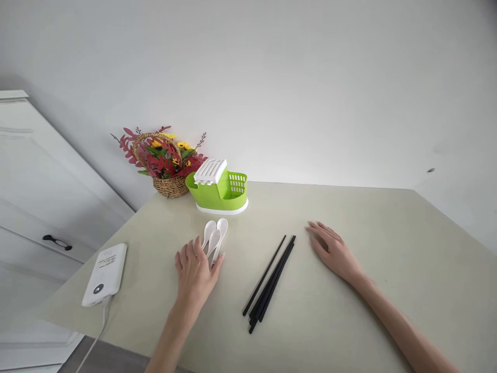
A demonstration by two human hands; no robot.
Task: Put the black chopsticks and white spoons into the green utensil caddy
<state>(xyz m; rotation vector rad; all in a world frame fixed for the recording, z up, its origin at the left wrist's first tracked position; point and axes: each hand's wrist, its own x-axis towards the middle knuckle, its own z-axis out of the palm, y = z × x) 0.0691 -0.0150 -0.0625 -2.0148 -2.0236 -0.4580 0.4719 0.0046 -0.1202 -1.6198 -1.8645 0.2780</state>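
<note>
Three white spoons (214,239) lie bunched on the table, bowls pointing toward the wall. My left hand (196,272) rests at their handles, thumb spread to the right and fingers to the left; the handle ends are partly hidden beneath it. Several black chopsticks (272,282) lie in a loose, slanted bundle between my two hands, one a little apart from the others. To their right, my right hand (330,248) lies on the tabletop with its fingers stretched out and nothing in it. Behind the spoons stands a green and white utensil holder (209,197).
A wicker basket (171,187) of red and yellow flowers stands at the back left, beside the holder. Near the left edge of the table (349,331) lies a white power bank (104,274) with a cable running off. A white cabinet (46,197) stands on the left.
</note>
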